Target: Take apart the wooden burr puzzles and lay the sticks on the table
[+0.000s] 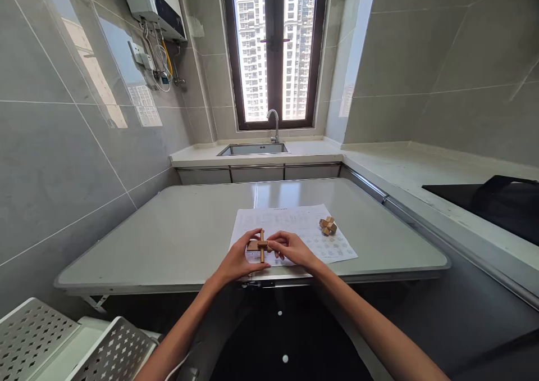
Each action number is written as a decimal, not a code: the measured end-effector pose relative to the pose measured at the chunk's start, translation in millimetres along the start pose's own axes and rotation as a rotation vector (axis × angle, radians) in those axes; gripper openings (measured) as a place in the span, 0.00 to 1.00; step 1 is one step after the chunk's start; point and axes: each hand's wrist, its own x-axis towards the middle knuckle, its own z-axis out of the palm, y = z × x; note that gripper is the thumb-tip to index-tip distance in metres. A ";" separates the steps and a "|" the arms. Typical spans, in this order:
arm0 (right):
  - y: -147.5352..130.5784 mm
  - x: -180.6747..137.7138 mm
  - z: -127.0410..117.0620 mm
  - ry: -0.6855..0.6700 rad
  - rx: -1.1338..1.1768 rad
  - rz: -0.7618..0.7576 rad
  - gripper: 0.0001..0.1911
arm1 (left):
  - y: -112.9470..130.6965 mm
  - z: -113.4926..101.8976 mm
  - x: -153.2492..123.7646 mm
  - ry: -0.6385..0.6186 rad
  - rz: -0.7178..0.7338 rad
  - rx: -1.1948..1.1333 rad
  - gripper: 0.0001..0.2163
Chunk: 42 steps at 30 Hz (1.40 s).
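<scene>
My left grip (240, 260) is closed on the wooden cross (261, 245), fingers curled round its near side with the thumb on top. My right grip (292, 249) pinches it from the other side with fingertips and thumb. The cross sits between the two, just above or resting on the printed sheet (295, 219) at the near edge of the worktop (168, 240); I cannot tell whether it touches the paper. It is two short bars of pale, honey-coloured wood, one lying across and one standing upright through it. They are square-edged and smooth, and the notches where they meet are hidden behind my fingers. To do this well, I judge that one side should hold the lying bar firm and level while the other makes only small moves on the upright bar. The bars need to stay square to each other, because wood this snug will probably bind if it is tilted or forced. Light pressure from the fingertips should be enough, and working low over the sheet means a slipped piece has little way to fall. A second wooden knot (327, 225) of the same pale wood lies on the sheet, off to the right and a little farther from me, apart from both hands.
</scene>
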 end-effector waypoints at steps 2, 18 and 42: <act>3.2 -0.8 3.7 -0.009 0.015 0.008 0.25 | -2.0 0.5 -2.8 0.023 -0.025 0.006 0.42; 25.9 0.7 16.3 0.062 0.073 0.002 0.25 | -3.3 0.7 -4.7 0.062 -0.129 -0.082 0.38; 26.8 -1.2 18.4 0.096 0.031 -0.007 0.24 | -10.9 5.3 -6.8 0.047 -0.054 -0.022 0.40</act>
